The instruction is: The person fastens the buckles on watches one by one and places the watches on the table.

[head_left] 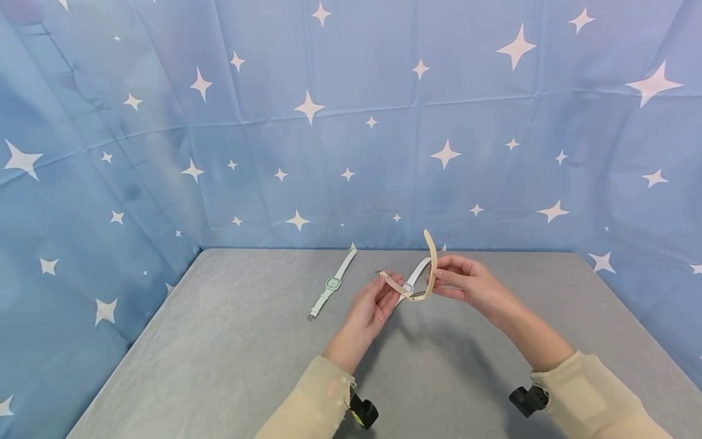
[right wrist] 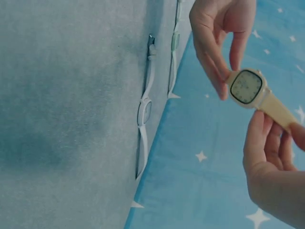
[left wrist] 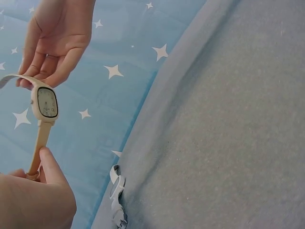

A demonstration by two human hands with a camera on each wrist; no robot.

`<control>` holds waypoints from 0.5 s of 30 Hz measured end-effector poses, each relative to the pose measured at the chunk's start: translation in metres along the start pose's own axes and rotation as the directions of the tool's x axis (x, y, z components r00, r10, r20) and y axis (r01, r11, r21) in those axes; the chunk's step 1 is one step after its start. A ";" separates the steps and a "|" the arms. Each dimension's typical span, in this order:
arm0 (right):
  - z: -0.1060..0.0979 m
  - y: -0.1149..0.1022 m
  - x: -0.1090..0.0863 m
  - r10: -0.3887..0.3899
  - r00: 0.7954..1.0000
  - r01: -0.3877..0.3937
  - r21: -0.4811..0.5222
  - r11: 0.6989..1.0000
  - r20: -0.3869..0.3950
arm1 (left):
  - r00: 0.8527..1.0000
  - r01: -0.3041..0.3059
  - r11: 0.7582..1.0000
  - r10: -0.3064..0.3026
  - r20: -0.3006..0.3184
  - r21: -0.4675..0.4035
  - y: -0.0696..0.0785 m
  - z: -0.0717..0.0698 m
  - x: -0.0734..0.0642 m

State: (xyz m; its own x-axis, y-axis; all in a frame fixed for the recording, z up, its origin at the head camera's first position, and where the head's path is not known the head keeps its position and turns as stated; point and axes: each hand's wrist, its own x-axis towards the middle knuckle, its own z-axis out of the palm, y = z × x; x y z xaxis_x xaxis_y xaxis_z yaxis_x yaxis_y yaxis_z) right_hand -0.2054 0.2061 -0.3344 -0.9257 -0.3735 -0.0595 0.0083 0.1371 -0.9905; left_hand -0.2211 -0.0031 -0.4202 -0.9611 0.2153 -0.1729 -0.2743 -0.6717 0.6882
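Observation:
A pale yellow wristwatch (head_left: 432, 268) with a squarish dial is held up off the table between both hands, its strap bent into an open curve. My left hand (head_left: 374, 310) pinches the buckle end of the strap. On the other half of the strap, my right hand (head_left: 473, 285) grips with thumb and fingers. The dial of this yellow watch (left wrist: 47, 102) shows in the left wrist view. Behind the hands a white wristwatch (right wrist: 145, 112) lies stretched out on the table, partly hidden in the head view. Left of it lies a pale green wristwatch (head_left: 332, 283), also laid straight.
The grey cloth-covered table (head_left: 219, 341) ends at a blue curtain (head_left: 384, 140) with white stars, just behind the watches. A small black device (head_left: 364, 410) sits at the left cuff, and another black device (head_left: 529, 400) at the right cuff.

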 end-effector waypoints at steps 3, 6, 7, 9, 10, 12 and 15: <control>0.001 0.004 0.000 -0.012 1.000 0.013 0.030 0.999 -0.028 | 1.000 -0.021 1.000 0.021 0.006 -0.017 0.001 -0.001 -0.001; 0.003 0.007 0.002 -0.016 0.997 0.019 0.042 0.999 -0.069 | 0.999 -0.041 0.999 0.041 -0.004 -0.029 0.002 -0.001 -0.001; 0.004 0.008 0.002 -0.017 0.996 0.020 0.039 0.999 -0.084 | 0.999 -0.045 0.998 0.044 -0.010 -0.034 0.003 -0.001 -0.002; 0.006 0.010 0.003 -0.024 0.993 0.027 0.026 0.999 -0.111 | 0.998 -0.061 0.997 0.060 -0.016 -0.038 0.004 -0.002 -0.002; 0.007 0.010 0.003 -0.030 0.992 0.032 0.012 0.999 -0.124 | 0.998 -0.064 0.997 0.063 -0.025 -0.041 0.005 -0.002 -0.003; 0.010 0.011 0.003 -0.044 0.989 0.043 -0.009 0.999 -0.143 | 0.997 -0.072 0.997 0.071 -0.038 -0.039 0.006 -0.002 -0.004; 0.013 0.012 0.003 -0.069 0.985 0.064 -0.032 0.997 -0.156 | 0.994 -0.094 0.995 0.092 -0.053 -0.031 0.009 -0.003 -0.005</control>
State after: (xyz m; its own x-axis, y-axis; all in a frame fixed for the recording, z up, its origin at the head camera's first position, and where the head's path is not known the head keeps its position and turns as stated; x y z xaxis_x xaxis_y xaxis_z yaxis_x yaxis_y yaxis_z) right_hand -0.2032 0.1946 -0.3482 -0.9718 -0.2341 0.0286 -0.0633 0.1420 -0.9878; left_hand -0.2189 -0.0122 -0.4153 -0.9827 0.1142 -0.1461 -0.1836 -0.7106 0.6792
